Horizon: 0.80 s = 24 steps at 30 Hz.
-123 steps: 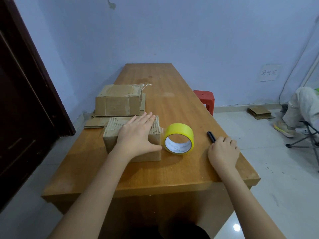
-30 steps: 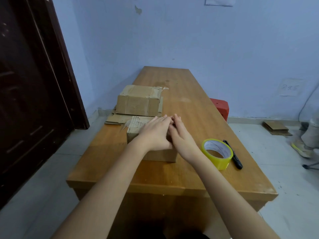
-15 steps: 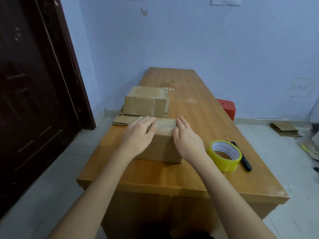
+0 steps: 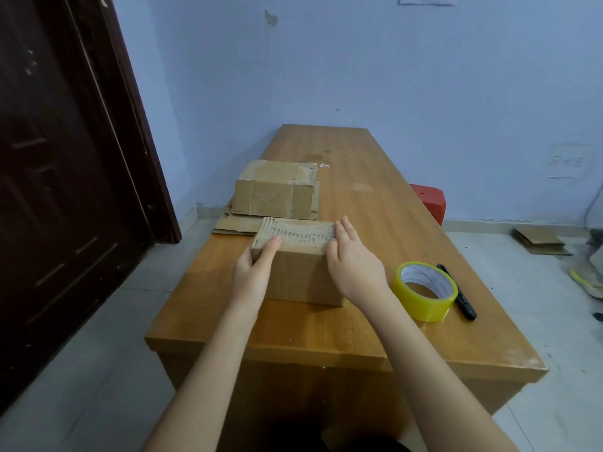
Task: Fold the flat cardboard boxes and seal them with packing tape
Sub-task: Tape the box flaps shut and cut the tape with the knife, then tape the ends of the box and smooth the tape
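A dark wooden door (image 4: 65,158) fills the 9 o'clock side, standing against the pale blue wall (image 4: 359,60). On the long wooden counter (image 4: 359,197), toward 11 o'clock from its middle, a folded cardboard box (image 4: 274,190) sits on top of flat cardboard sheets (image 4: 231,225) that jut out past the counter's left edge. Just nearer than that stack lies the box being worked on (image 4: 300,256) — a small cardboard box with its ribbed, corrugated top flap facing up.

The left hand (image 4: 253,272) rests against the box's left end, thumb laid up along the near face, the other fingers hidden behind the corner. The right hand (image 4: 354,261) presses flat on the right end, fingers straight and together, reaching over the top edge. The two hands are apart, bracketing the box from 9 and 3 o'clock.

Further right, near the counter's near-right corner, a yellow roll of packing tape (image 4: 424,290) lies flat, hole up — close to the right wrist but not touching it. A black marker (image 4: 456,293) lies just beside the roll at its 3 o'clock. Off the counter, a red stool (image 4: 429,200) stands on the floor, and more flat cardboard (image 4: 540,241) lies by the wall at far right.
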Each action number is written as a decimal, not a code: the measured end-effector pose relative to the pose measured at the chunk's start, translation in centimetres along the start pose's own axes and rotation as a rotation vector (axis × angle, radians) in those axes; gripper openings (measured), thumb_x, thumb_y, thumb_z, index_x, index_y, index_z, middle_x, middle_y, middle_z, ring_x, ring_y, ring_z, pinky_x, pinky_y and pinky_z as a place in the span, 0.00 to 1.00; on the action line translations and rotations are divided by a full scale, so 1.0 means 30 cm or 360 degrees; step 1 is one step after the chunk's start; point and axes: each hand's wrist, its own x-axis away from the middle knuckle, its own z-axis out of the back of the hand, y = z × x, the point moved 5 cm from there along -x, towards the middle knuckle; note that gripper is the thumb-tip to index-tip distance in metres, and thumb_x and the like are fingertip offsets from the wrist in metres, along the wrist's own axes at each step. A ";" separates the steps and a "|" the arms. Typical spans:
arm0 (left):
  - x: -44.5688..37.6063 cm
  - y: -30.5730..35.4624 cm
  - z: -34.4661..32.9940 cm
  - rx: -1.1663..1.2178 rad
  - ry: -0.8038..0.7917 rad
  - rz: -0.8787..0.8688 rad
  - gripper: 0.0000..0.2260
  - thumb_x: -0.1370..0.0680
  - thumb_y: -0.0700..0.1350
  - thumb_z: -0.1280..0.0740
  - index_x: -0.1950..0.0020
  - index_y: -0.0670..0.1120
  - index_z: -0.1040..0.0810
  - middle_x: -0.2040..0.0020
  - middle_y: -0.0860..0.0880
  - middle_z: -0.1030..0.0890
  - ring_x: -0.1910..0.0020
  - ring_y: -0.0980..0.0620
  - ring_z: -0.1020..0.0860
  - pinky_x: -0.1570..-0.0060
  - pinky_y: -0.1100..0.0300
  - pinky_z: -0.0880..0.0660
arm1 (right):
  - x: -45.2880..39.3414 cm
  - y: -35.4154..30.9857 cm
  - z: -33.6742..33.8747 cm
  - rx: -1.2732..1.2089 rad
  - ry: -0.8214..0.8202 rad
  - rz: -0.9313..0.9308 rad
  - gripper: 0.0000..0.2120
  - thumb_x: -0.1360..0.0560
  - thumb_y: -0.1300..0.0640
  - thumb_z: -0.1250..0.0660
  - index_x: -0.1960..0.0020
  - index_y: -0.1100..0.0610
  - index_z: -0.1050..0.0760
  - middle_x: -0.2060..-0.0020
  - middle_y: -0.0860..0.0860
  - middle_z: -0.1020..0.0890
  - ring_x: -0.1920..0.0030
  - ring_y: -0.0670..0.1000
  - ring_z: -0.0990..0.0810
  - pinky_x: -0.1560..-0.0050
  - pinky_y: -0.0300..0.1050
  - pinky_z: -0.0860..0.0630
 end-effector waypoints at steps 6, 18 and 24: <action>-0.035 0.073 -0.001 -0.0379 -0.0079 -0.0275 0.24 0.20 0.47 0.38 0.24 0.48 0.39 0.30 0.57 0.34 0.30 0.58 0.38 0.40 0.65 0.40 | -0.001 0.003 0.003 0.0014 -0.0020 0.0042 0.25 0.17 0.50 0.56 0.22 0.55 0.50 0.22 0.46 0.52 0.32 0.53 0.30 0.45 0.47 0.29; 0.053 -0.029 0.031 -0.0459 -0.0354 -0.0114 0.29 0.22 0.57 0.40 0.23 0.50 0.42 0.27 0.52 0.34 0.28 0.50 0.37 0.30 0.51 0.39 | -0.053 0.065 0.051 -0.0215 -0.0356 0.0088 0.23 0.17 0.50 0.53 0.23 0.49 0.45 0.22 0.52 0.55 0.24 0.54 0.45 0.30 0.48 0.42; 0.018 0.046 0.011 -0.1356 -0.0346 -0.0783 0.31 0.22 0.57 0.38 0.24 0.59 0.49 0.22 0.56 0.50 0.24 0.54 0.52 0.28 0.48 0.51 | -0.057 0.081 0.116 0.0576 0.0313 0.0250 0.13 0.20 0.54 0.41 0.44 0.55 0.20 0.42 0.56 0.23 0.44 0.57 0.26 0.52 0.49 0.28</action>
